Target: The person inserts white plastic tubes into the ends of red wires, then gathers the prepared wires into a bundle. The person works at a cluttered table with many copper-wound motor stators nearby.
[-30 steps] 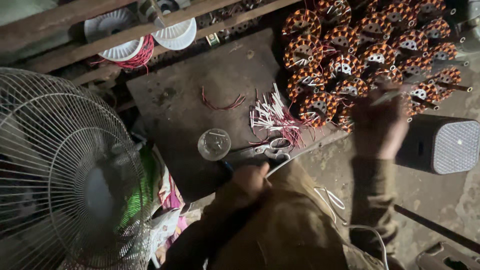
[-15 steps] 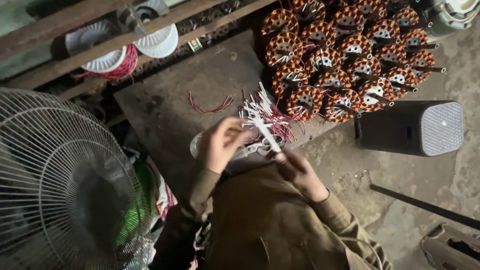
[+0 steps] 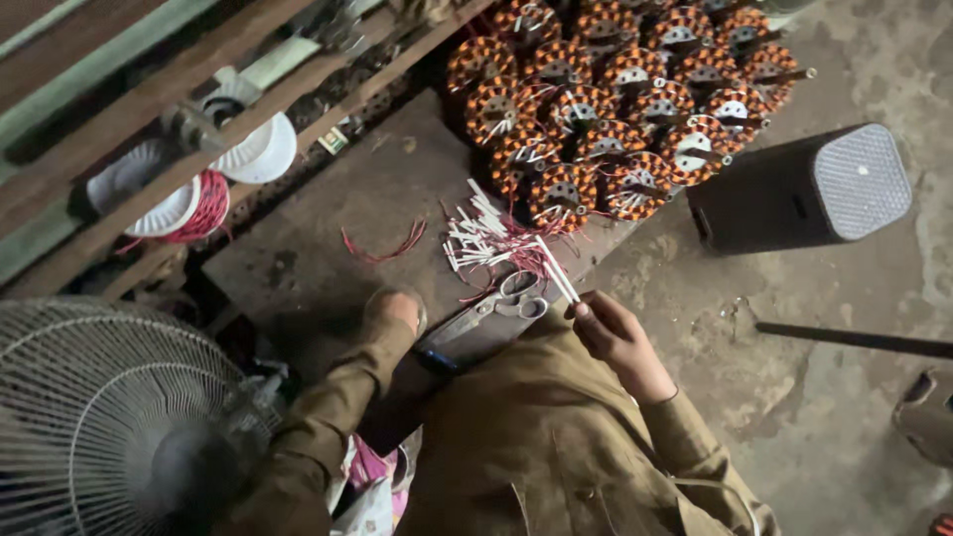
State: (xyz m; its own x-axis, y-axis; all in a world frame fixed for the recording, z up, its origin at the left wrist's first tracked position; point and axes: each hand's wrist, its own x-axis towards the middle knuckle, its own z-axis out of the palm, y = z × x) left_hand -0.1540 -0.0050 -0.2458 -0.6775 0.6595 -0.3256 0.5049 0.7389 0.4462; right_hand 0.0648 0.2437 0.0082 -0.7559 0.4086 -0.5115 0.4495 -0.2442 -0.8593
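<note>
Sleeving, thin and white, is sitting pinched in the right hand (image 3: 620, 337) just right of centre: a few short white tubes (image 3: 556, 270) are sticking up and to the left out of a closed grip. They are looking very light, slightly stiff yet bendable (a hard squeeze would likely flatten them), and smooth enough to slip, so holding them near one end between fingertips seems the sound way. Just above, the loose pile of white tubes and red wires (image 3: 491, 238) is lying on the dark table (image 3: 328, 223), with scissors (image 3: 496, 308) beside it. The left hand (image 3: 394, 308) is resting fingers-down on the table at centre; whether it is clasping anything I cannot tell. Copper-wound stators (image 3: 615, 109) are crowding the upper right
</note>
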